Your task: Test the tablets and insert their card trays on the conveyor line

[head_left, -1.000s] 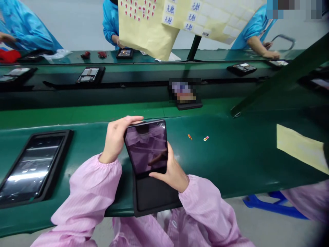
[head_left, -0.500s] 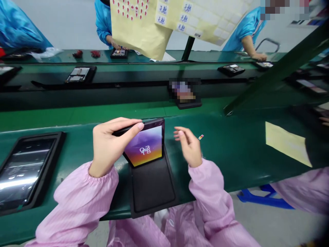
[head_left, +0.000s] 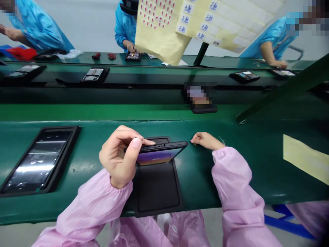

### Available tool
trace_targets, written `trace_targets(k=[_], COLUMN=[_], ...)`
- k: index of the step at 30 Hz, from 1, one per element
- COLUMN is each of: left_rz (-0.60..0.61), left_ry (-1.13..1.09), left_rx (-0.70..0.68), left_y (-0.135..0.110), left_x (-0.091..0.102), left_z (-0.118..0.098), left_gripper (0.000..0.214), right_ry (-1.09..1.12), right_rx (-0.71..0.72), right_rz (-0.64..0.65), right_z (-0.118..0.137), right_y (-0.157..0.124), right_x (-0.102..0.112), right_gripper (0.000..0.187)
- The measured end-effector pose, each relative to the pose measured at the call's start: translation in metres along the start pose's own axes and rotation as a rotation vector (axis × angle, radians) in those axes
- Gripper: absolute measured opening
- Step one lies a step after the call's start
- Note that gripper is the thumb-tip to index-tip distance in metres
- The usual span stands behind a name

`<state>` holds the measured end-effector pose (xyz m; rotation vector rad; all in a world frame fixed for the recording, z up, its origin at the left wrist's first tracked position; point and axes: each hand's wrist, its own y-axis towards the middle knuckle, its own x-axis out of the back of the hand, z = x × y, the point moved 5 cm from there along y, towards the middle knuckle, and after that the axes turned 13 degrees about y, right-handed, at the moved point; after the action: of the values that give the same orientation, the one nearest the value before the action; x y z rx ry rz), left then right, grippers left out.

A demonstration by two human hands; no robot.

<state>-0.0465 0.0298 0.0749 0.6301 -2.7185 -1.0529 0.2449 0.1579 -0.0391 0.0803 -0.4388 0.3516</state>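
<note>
My left hand (head_left: 122,154) grips a black tablet (head_left: 164,146) by its left end, thumb on the near side and fingers behind. The tablet stands tilted over a black padded tray (head_left: 158,190), its edge with ports and holes turned up and its lit purple-orange screen facing me. To the right of the tablet, my right hand (head_left: 204,140) is closed in a pinch low over the green tabletop. A tiny card shows only in part at its fingertips.
At left lies another black tray with a glossy dark tablet (head_left: 41,161). A yellow sheet (head_left: 305,157) lies at right. Beyond are a lit device (head_left: 202,99), several opened devices, a slanting green post (head_left: 277,85) and co-workers in blue. Yellow papers (head_left: 164,37) hang above.
My view has shifted left. The tablet has tipped so its upper edge faces me more. My right hand, loosely open before, has closed in a pinch on the small card from the table.
</note>
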Motion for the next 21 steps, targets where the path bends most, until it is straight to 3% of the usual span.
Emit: trace_targets(k=[3, 5, 8, 10, 14, 21], left_rz=[-0.061, -0.079, -0.103, -0.118, -0.144, -0.151], left_ry=[-0.014, -0.027, -0.067, -0.064, 0.01, 0.012], left_rx=[-0.031, -0.024, -0.019, -0.042, -0.11, -0.101], left_y=[-0.002, -0.002, 0.0, 0.002, 0.004, 0.004], left_x=[0.0, -0.001, -0.002, -0.002, -0.001, -0.002], left_z=[0.0, 0.001, 0.003, 0.002, 0.002, 0.005], left_gripper=[0.008, 0.008, 0.007, 0.007, 0.006, 0.007], right_ry=[0.109, 0.257, 0.317, 0.215, 0.026, -0.028], right_rx=[0.085, 0.278, 0.641, 0.779, 0.854, 0.749], right_rz=[0.024, -0.101, -0.125, -0.052, 0.007, 0.006], right_z=[0.064, 0.124, 0.204, 0.232, 0.238, 0.233], right_y=[-0.005, -0.016, -0.038, -0.046, -0.043, -0.038], right_x=[0.0, -0.003, -0.03, -0.056, -0.087, -0.087], right_gripper=[0.026, 0.014, 0.005, 0.006, 0.008, 0.009])
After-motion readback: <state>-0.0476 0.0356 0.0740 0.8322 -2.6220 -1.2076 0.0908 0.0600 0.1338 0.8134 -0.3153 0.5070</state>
